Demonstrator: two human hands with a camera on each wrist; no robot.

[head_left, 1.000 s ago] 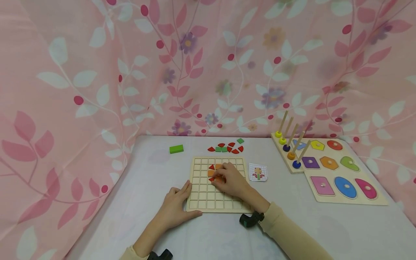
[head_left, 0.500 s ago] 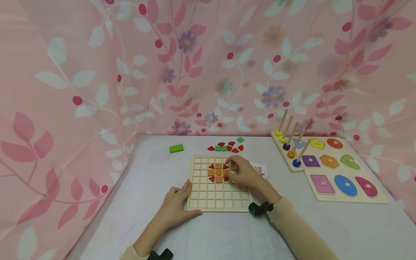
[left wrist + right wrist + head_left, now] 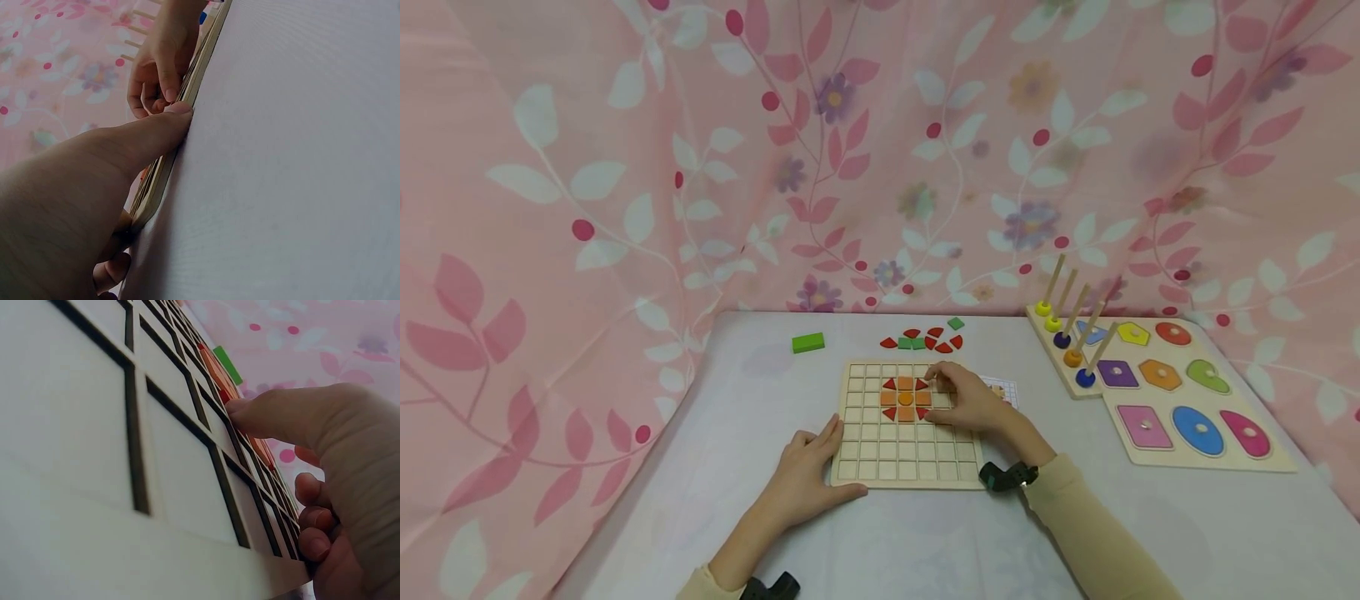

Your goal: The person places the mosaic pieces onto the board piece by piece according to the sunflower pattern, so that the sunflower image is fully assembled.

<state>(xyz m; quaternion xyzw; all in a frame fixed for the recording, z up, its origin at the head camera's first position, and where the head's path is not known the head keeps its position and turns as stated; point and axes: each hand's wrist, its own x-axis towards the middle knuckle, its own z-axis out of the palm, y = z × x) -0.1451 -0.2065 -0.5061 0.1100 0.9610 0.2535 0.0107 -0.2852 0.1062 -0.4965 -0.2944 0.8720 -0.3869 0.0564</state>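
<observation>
A pale wooden grid board [image 3: 907, 458] lies on the table. Orange squares [image 3: 889, 399] and red triangular pieces [image 3: 889, 384] surround an orange disc [image 3: 906, 399] in its upper middle. My left hand [image 3: 805, 475] spans the board's front left corner, index finger along the left side and thumb [image 3: 156, 134] against the front edge. Over the board's right half, my right hand [image 3: 966, 400] has its thumb [image 3: 275, 415] at the lower right red piece and its index finger by the upper right red piece. A pattern card [image 3: 1009, 393] is partly hidden behind that hand.
Behind the board lie loose red pieces [image 3: 943, 347] and green pieces [image 3: 955, 323]. A green block [image 3: 808, 342] sits at the back left. On the right stand a peg rack [image 3: 1084, 392] with upright rods and a knobbed shape puzzle board [image 3: 1213, 461].
My right hand has moved right, off the orange pieces to the right side of the pattern, uncovering the disc and right-hand red pieces. It now covers part of the card. My left hand stays put.
</observation>
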